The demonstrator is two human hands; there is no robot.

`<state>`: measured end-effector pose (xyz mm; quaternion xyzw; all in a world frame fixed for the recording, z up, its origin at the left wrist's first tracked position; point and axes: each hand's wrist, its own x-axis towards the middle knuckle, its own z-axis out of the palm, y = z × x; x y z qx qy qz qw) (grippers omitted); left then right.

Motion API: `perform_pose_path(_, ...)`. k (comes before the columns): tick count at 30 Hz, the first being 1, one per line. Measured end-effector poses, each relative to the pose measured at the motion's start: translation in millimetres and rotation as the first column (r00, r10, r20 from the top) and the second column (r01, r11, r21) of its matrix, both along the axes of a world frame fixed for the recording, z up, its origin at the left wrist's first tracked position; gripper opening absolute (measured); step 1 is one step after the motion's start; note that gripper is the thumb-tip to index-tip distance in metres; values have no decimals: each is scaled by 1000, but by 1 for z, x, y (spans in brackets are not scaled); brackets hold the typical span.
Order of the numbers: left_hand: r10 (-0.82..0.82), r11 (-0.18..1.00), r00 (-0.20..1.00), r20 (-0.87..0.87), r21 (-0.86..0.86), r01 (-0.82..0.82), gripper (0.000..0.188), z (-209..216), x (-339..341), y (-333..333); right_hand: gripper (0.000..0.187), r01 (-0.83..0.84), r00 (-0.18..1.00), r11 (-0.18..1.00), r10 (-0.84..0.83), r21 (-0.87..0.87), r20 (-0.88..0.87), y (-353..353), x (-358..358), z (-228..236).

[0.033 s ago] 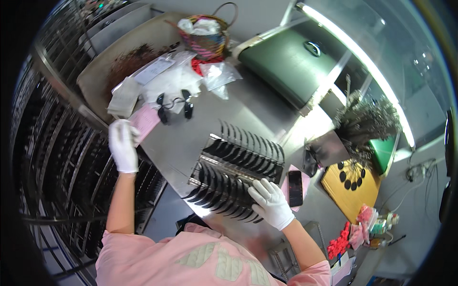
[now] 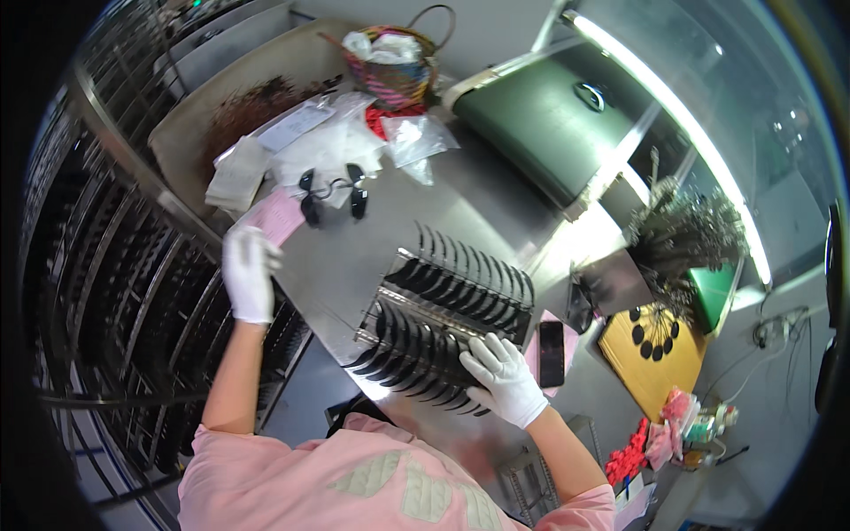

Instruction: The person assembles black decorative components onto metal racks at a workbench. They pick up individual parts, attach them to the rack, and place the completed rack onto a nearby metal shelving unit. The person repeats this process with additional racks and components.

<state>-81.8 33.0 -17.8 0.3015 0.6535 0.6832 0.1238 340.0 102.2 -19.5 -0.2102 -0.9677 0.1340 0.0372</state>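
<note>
While the right hand [image 2: 505, 379] is pressing its white glove flat, fingers together, on the wire rack [image 2: 443, 320] to steady it, dark curved lenses are standing in rows just past it. Farther off, the left hand [image 2: 249, 273] is pinching a pink paper [image 2: 277, 215] on the shiny bench [image 2: 354, 257].

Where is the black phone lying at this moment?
In the head view, the black phone lies on the table's right side, just right of the right hand and lens rack.
</note>
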Motion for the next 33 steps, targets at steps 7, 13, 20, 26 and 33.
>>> perform_pose_path(7,-105,984,912,397,-92,154,11,-121,14,-9,76,-220,975,975,221,-25,21,7,-66,-1)
perform_pose_path(13,7,996,917,399,-88,31,15,-118,-34,-7,72,-290,952,956,292,-38,86,6,-139,-18)
perform_pose_path(20,14,999,875,484,-52,13,12,-124,-34,-7,76,-319,941,947,322,-45,107,11,-131,-22)
perform_pose_path(26,2,1000,803,596,-9,4,9,-136,-23,-13,75,-347,927,936,352,-60,127,11,-131,-28)
perform_pose_path(33,-77,996,753,654,17,87,12,-146,6,-25,74,-360,922,931,364,-58,132,11,-117,-38)
